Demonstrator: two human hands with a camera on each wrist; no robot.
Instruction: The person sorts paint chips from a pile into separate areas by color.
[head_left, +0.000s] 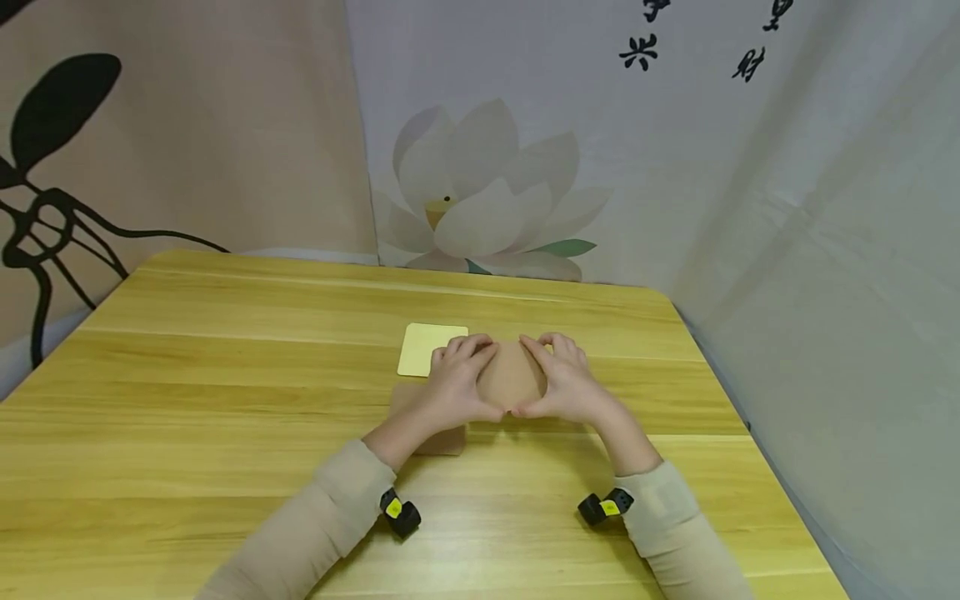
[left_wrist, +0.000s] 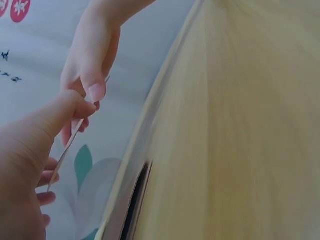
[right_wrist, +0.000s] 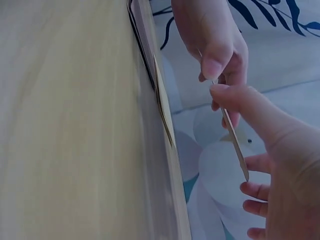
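Observation:
Both hands hold a thin brown square sheet, perhaps cardboard (head_left: 512, 379), between them over the middle of the table. My left hand (head_left: 459, 379) pinches its left side, thumb at the near edge and fingers at the far one. On the opposite side my right hand (head_left: 566, 379) grips it the same way, the two thumb tips close together. Seen edge-on in the left wrist view, the sheet (left_wrist: 71, 140) is slightly bent and raised above the tabletop. The right wrist view also shows its thin edge (right_wrist: 234, 137) between thumb and fingers.
A pale yellow square card (head_left: 423, 350) lies on the wooden table (head_left: 225, 375) beyond the left hand. Another brown square piece (head_left: 447, 442) lies partly hidden under the left forearm. A printed cloth (head_left: 637, 167) hangs behind the table's far edge.

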